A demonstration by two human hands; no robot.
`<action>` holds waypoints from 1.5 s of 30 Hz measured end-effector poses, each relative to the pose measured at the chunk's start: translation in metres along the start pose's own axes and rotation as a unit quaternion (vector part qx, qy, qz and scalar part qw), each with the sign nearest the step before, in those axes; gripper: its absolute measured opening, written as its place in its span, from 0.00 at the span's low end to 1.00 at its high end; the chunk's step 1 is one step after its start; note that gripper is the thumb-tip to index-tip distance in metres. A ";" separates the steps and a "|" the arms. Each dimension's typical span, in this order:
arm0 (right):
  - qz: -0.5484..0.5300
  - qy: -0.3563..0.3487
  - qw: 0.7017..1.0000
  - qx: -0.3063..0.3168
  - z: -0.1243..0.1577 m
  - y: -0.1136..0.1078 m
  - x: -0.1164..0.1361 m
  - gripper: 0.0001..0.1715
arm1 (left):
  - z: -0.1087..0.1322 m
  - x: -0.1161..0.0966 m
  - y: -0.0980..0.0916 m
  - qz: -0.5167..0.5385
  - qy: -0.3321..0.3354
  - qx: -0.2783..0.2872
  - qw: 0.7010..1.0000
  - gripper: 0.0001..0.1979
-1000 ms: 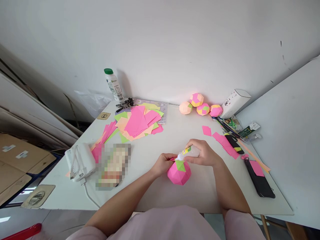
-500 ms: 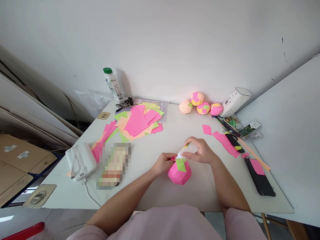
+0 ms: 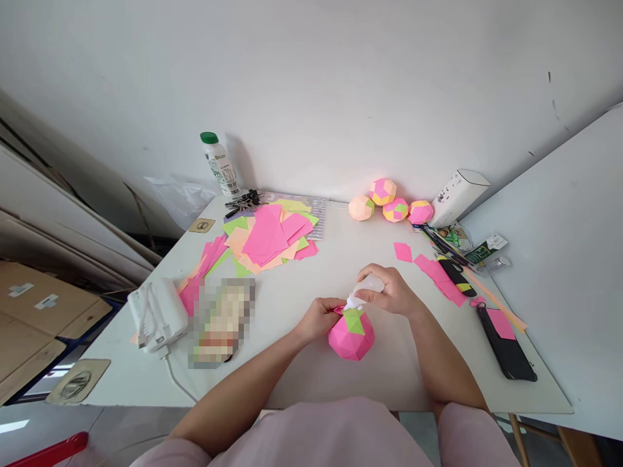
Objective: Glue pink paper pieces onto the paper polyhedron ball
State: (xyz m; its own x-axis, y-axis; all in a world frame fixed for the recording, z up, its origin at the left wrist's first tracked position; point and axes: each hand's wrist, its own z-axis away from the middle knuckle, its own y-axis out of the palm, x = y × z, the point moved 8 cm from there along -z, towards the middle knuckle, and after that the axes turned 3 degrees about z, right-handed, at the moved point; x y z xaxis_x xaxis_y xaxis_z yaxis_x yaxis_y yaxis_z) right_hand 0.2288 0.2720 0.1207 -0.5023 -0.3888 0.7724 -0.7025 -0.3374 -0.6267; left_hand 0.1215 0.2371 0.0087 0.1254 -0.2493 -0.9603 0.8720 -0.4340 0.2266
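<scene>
A faceted paper ball [image 3: 351, 337], pink with a green patch on top, is held above the near part of the table. My left hand [image 3: 318, 318] pinches it at its upper left edge, where a pink flap sticks up. In my right hand [image 3: 387, 292] is a whitish glue bottle [image 3: 368, 285], tilted so that its white nozzle points down at the ball's top left. The fingers wrap round the bottle. Whether the nozzle touches the paper I cannot tell.
Finished paper balls [image 3: 383, 192] sit by the wall beside a white box [image 3: 460, 194]. Coloured paper sheets [image 3: 272, 237] lie in a heap at the back. A power bank [image 3: 158, 314] stands left; a cutter [image 3: 456, 277] and black phone case [image 3: 506, 344] lie right.
The paper ball has shifted slightly to the right. My right hand has turned the glue bottle a little, and both hands keep their hold.
</scene>
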 end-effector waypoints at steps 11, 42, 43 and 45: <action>0.013 -0.003 1.000 -0.002 -0.001 -0.001 0.003 0.17 | 0.001 -0.003 0.001 -0.013 0.004 -0.001 1.000 0.11; -0.010 0.015 1.000 0.000 -0.002 -0.002 -0.003 0.17 | 0.003 -0.006 0.002 -0.023 0.013 -0.006 1.000 0.09; -0.015 0.017 1.000 0.001 -0.002 -0.002 -0.004 0.16 | 0.003 -0.006 0.002 -0.024 0.014 -0.007 1.000 0.10; -0.026 0.024 0.999 0.004 -0.002 -0.002 -0.005 0.16 | 0.002 -0.005 0.002 -0.023 0.014 -0.012 1.000 0.11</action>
State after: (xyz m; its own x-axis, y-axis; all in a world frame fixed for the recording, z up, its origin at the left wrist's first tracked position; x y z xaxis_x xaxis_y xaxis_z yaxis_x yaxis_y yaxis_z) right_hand 0.2317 0.2762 0.1176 -0.4891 -0.3301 0.8073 -0.7242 -0.3621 -0.5868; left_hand 0.1211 0.2357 0.0147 0.0981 -0.2042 -0.9740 0.8878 -0.4242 0.1783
